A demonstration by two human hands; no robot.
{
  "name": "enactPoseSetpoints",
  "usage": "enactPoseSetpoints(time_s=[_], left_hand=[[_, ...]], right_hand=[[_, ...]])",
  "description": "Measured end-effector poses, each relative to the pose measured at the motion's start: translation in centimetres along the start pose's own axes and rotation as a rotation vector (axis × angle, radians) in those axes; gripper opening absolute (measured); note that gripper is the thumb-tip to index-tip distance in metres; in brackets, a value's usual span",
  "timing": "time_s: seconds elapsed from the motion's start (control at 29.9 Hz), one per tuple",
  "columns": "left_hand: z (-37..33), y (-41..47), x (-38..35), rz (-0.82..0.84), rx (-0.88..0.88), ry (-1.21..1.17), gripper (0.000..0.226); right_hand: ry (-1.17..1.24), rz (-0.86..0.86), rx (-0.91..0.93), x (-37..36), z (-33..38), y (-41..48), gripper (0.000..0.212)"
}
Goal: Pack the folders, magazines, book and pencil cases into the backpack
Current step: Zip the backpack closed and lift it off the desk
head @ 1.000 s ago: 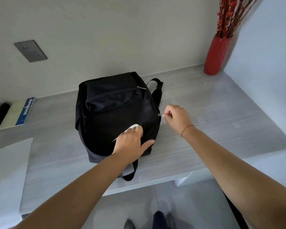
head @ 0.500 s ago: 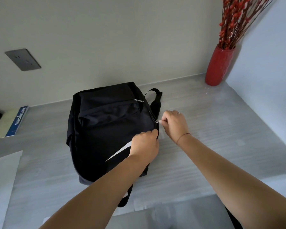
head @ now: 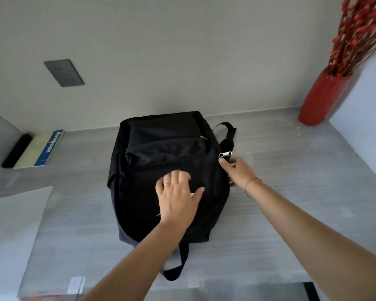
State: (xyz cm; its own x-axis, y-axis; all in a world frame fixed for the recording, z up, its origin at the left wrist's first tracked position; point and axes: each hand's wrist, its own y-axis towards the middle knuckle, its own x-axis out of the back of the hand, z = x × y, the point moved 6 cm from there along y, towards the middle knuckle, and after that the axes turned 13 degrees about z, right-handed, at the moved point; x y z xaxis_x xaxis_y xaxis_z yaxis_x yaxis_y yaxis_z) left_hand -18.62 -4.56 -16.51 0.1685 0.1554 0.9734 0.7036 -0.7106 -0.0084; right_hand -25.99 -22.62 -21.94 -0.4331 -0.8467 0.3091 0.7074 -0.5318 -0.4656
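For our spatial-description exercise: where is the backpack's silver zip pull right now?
In the head view, the silver zip pull sits on the right edge of the backpack, just above the right hand and below the black strap.

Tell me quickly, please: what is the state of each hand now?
Left hand: open, resting on the backpack.
Right hand: open, holding nothing, just below the zip pull.
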Motion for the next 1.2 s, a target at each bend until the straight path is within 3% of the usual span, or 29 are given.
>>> enactPoseSetpoints(time_s=[0.1,0.2,0.27,0.33,0.43,0.5,0.63,0.7,0.8,0.97,1.1,1.2], left_hand=[[8.0,0.0,2.1,-0.156,0.372,-0.006,0.065],[14.6,-0.9,1.4,0.068,0.772,-0.276,0.085],[16.8,-2.3,-0.7,0.265,0.924,-0.667,0.086],[16.7,-4.2,-1.7,0.426,0.878,-0.974,0.066],[15.8,-7.7,-2.9,0.626,0.839,-1.002,0.047],[14.6,-9.3,-3.9,0.656,0.855,-1.182,0.039],[15.4,-6.8,0.7,0.290,0.759,-1.394,0.028],[16.7,-4.2,4.4,0.121,0.709,-1.500,0.026],[18.5,-0.5,10.0,-0.022,0.651,-1.437,0.032],[19.9,6.0,21.6,-0.172,0.506,-1.148,0.017],[19.1,12.3,26.9,-0.110,0.396,-1.002,0.023],[16.4,14.5,28.5,-0.046,0.267,-0.811,0.005]], right_hand=[[0.084,0.183,-0.099,-2.2,-0.8,-0.7,0.035],[0.054,0.124,-0.137,-2.8,-1.4,-0.2,0.042],[0.049,0.119,-0.172,-3.2,-1.3,-0.2,0.051],[0.039,0.120,-0.200,-3.8,-0.4,-1.1,0.056],[-0.013,0.107,-0.228,-4.5,0.7,-2.6,0.057],[-0.047,0.095,-0.237,-4.9,1.5,-3.3,0.054],[-0.037,0.122,-0.218,-6.1,4.7,-5.6,0.047],[0.080,0.155,-0.206,-6.6,6.8,-6.1,0.039],[0.429,0.265,-0.251,-8.6,9.4,-7.2,0.027],[0.696,0.367,-0.216,-13.5,15.8,-8.5,0.022],[0.811,0.514,-0.257,-19.5,19.8,-9.9,0.028],[0.911,0.579,-0.283,-23.4,21.1,-10.7,0.035]])
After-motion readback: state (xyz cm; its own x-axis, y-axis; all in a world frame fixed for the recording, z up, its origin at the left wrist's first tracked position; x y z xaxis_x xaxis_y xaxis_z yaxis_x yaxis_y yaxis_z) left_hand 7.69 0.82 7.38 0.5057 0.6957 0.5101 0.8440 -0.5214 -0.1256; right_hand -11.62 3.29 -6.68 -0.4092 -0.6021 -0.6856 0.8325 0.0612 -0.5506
